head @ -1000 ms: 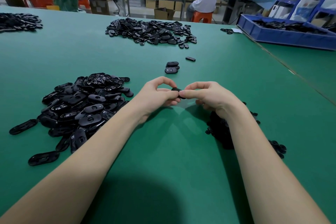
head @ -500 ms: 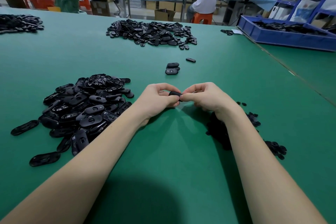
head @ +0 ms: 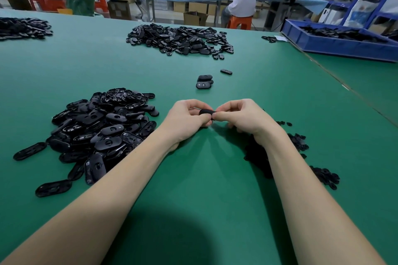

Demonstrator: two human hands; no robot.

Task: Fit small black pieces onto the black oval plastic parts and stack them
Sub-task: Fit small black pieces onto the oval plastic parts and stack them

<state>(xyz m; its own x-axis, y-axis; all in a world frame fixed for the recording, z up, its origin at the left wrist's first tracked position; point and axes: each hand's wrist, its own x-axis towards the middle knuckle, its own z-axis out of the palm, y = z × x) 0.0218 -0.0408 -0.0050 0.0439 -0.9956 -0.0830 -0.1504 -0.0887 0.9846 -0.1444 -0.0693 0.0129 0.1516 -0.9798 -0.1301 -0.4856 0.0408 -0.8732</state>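
Observation:
Both hands meet over the middle of the green table [head: 204,189], and between them they hold one black oval part [head: 207,112]. My left hand [head: 187,118] grips its left end with curled fingers. My right hand [head: 241,116] pinches its right end; most of the part is hidden by fingers. A heap of black oval parts [head: 101,131] lies to the left. Small black pieces [head: 301,144] lie scattered to the right, partly behind my right forearm. A short stack of oval parts [head: 204,81] stands farther back, with a single oval part [head: 226,71] beyond it.
A second large heap of black parts [head: 181,38] lies at the far middle and another heap [head: 21,27] at the far left. A blue bin [head: 336,45] with black parts sits at the far right. Two people sit at a bench behind.
The hands have stayed together on the oval part, with fingers shifting slightly. The view has tilted down a little.

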